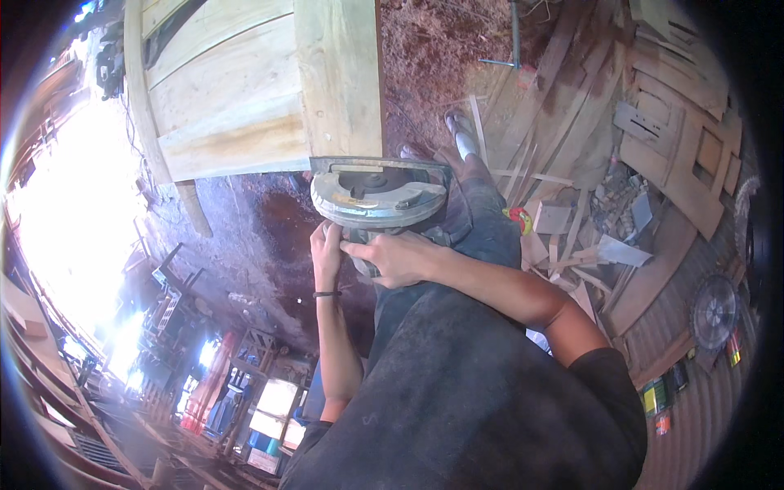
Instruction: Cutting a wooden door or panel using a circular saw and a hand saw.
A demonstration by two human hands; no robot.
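A circular saw (377, 214) with a rounded, dusty grey guard is held in front of my body. Its flat base plate lies against the near end of a large panel of pale wooden boards (237, 102). My left hand (326, 245), with a dark band at the wrist, is closed on the saw's left side below the guard. Beside it, my right hand (400, 260) is wrapped round the saw's handle, thumb and fingertips close to the left hand. The saw's body hides some fingers of both hands. I cannot tell whether the blade is turning.
Planks and thin strips (539, 122) lie on the dusty floor to the right, with a heap of wood offcuts (563, 245). A round toothed saw blade (714, 311) is by the corrugated sheet (694, 433) at far right. Shelves and stored goods stand at lower left.
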